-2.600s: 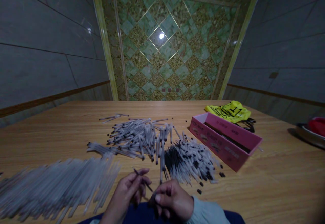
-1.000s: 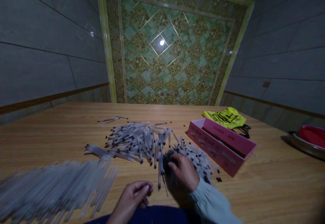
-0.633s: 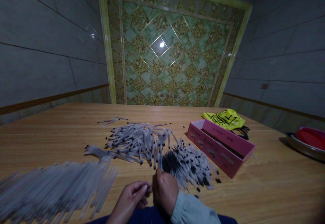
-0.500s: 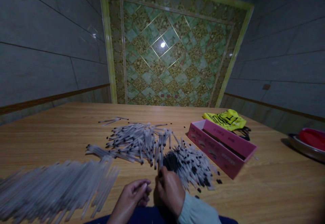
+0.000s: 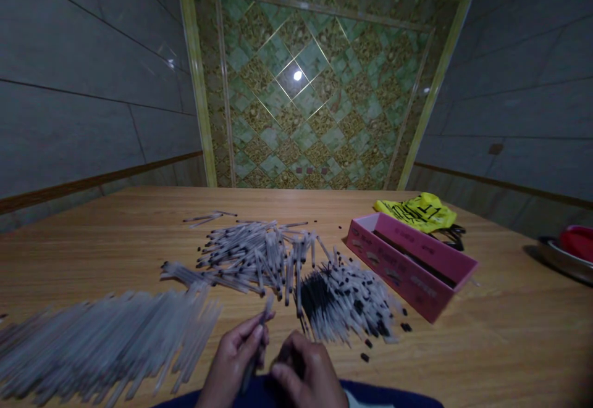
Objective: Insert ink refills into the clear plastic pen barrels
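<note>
Slim translucent-and-dark plastic stick (image 5: 267,309): head view, clamped in thumb and fingers of left hand (image 5: 238,347), long axis near to far, leaning right; right hand (image 5: 312,366) just right of it, fingers curled, can't tell if holding anything

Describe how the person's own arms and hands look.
The left hand and right hand are both ungloved, with no ring or marking discernible. A pale grey-blue sleeve shows by the right wrist at the frame's bottom edge; no sleeve shows on the left.
</note>
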Tool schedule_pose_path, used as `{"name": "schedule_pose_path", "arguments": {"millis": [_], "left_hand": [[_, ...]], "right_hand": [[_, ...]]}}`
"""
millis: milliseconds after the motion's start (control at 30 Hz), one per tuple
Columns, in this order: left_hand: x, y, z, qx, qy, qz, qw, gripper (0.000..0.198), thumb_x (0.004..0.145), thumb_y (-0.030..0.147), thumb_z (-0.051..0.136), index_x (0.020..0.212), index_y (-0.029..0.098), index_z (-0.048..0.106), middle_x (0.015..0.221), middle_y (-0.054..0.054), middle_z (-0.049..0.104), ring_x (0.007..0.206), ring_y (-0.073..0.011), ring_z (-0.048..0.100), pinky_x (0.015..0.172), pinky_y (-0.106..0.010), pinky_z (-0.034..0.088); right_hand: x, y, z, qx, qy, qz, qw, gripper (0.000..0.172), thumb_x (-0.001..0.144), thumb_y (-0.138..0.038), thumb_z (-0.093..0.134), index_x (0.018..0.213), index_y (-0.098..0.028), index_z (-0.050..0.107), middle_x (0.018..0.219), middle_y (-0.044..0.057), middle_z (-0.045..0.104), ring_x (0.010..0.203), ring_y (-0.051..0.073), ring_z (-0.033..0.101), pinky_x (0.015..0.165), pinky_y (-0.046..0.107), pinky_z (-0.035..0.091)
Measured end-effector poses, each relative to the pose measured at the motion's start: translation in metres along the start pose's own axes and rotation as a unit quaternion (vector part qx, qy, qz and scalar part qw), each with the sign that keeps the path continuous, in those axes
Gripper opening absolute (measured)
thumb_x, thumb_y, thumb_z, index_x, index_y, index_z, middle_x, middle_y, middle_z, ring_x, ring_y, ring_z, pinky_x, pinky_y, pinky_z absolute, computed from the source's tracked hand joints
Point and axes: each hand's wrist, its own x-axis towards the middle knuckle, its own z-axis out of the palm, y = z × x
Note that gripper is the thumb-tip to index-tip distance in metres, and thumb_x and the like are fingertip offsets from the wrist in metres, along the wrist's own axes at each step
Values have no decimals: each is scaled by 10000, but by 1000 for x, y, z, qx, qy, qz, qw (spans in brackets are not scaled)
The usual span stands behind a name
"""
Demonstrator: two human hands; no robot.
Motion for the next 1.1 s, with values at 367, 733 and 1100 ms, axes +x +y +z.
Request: {"name": "schedule_pose_path", "arguments": {"millis": [367,733,1100], "left_hand": [[-13,3,0,431,-65,240,868,296,799,264,512,1044,334,663,892,-67,688,796,-221,627,691,-262,441],[-13,4,-3,353,-90,177,914,164,760,316,550,758,321,713,717,-39,707,684,-221,626,656,-265,418],[-20,15,3,286,-199,13,937,463,815,541,379,714,196,671,618,-9,543,627,-147,483,619,-234,367]], "right_hand": [[15,11,-18,289,-17,112,951,507,635,-604,636,776,-138,494,520,-43,500,340,61,441,316,160,327],[10,9,-31,66,0,-9,998,198,718,-321,640,672,-129,638,548,-15,534,543,106,479,493,203,319],[8,1,-53,-132,-47,-340,930,215,837,-248,412,804,-164,607,647,53,591,596,140,541,537,239,350]]}}
